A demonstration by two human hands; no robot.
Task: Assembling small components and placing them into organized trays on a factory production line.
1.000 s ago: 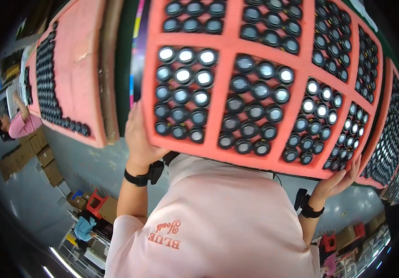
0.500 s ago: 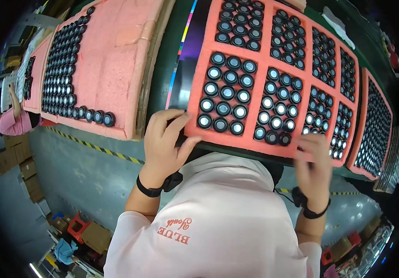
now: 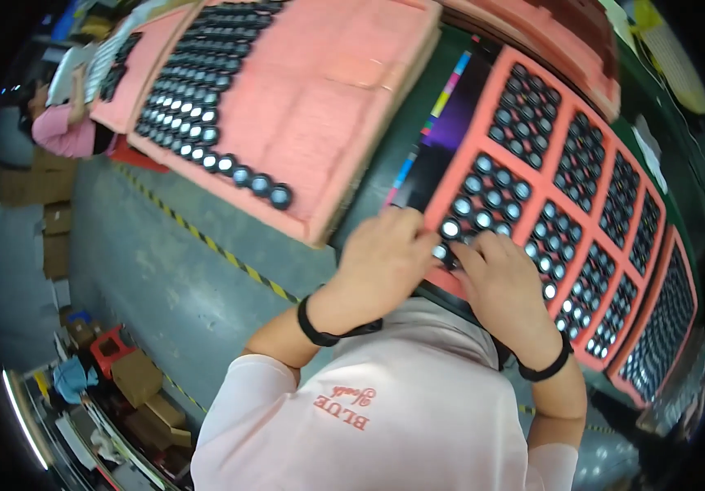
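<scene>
A pink foam tray [image 3: 555, 135] with several compartments holds rows of small round black parts with shiny grey tops [image 3: 493, 199]. My left hand [image 3: 387, 258] is at the tray's near left corner, fingers curled and fingertips beside a round part. Close by, my right hand [image 3: 501, 280] reaches over the same near left compartment, thumb and fingers bent down among the parts. Both hands look closed in a pinch, but whatever is between the fingertips is hidden. Each wrist wears a black band.
A larger pink foam tray [image 3: 319, 98], left, carries similar parts along its left and near sides. Between the trays lies a dark panel with a coloured strip [image 3: 426, 135]. Another filled tray [image 3: 659, 319] stands right, and pink foam pieces [image 3: 549, 29] lie behind. A person [image 3: 66, 127] is far left.
The view has turned, so the trays appear shifted right and down. My right hand has moved left to the near left compartment, close to my left hand, whose fingers have curled in.
</scene>
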